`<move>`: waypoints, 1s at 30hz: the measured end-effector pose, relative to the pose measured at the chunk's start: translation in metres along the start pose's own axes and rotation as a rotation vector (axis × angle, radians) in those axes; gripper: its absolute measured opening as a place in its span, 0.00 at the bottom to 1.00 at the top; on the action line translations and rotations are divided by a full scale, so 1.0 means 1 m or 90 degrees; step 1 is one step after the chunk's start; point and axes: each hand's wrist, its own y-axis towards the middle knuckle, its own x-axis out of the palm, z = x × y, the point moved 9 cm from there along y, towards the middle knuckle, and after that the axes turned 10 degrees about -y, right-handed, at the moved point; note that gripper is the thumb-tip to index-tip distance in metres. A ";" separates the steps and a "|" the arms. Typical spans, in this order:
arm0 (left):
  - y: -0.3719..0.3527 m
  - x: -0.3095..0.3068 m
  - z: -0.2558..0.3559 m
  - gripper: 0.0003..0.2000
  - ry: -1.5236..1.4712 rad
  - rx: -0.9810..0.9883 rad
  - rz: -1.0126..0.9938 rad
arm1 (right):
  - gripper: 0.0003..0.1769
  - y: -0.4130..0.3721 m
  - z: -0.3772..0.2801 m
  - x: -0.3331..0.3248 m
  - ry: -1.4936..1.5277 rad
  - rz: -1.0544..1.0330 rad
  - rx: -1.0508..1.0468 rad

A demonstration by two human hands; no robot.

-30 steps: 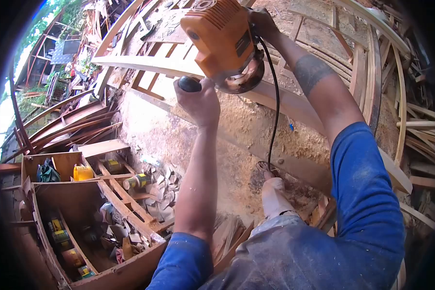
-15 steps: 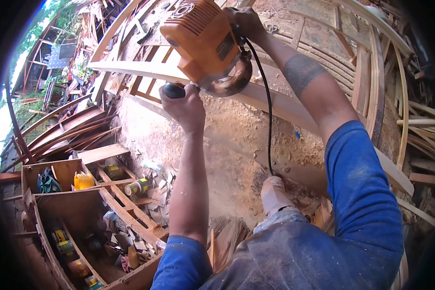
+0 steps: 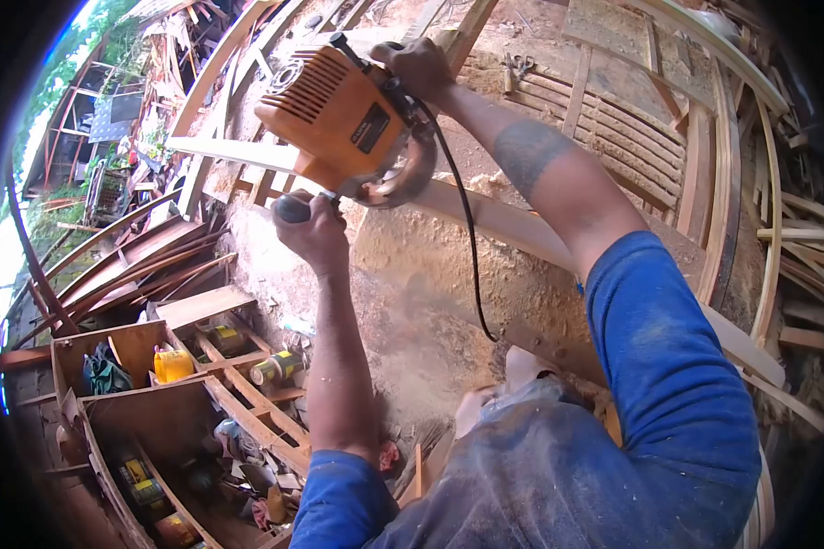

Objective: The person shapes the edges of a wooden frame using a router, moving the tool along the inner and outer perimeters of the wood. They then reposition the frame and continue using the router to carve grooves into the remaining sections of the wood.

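Observation:
An orange power tool (image 3: 330, 114) with a vented housing sits over a long pale wooden board (image 3: 504, 222), which runs from upper left to lower right. My left hand (image 3: 316, 233) is closed round the tool's dark round knob. At the tool's rear, my right hand (image 3: 419, 69) grips the handle, its fingers partly hidden by the tool. A black cable (image 3: 471, 229) hangs from the handle side toward the floor. Wood shavings (image 3: 412, 265) lie below the board.
At the lower left is an open wooden cabinet frame (image 3: 146, 398) holding a yellow container (image 3: 172, 364) and several cans. Slatted wooden frames (image 3: 604, 137) lie at the upper right. Scrap wood (image 3: 146, 265) is piled on the left, with more strips along the right edge.
Both hands and the orange tool have moved left and slightly down along the board. The cable has shifted left with them, and the view has changed a little.

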 end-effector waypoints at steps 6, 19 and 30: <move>0.024 -0.008 -0.006 0.06 -0.005 0.000 0.009 | 0.31 0.006 -0.003 -0.001 0.263 -0.158 0.276; 0.031 -0.019 -0.019 0.05 -0.053 -0.017 0.024 | 0.14 0.017 0.008 0.029 0.376 -0.203 0.206; -0.116 0.039 0.017 0.05 -0.023 0.036 0.012 | 0.11 -0.071 0.033 -0.162 0.014 -0.006 -0.205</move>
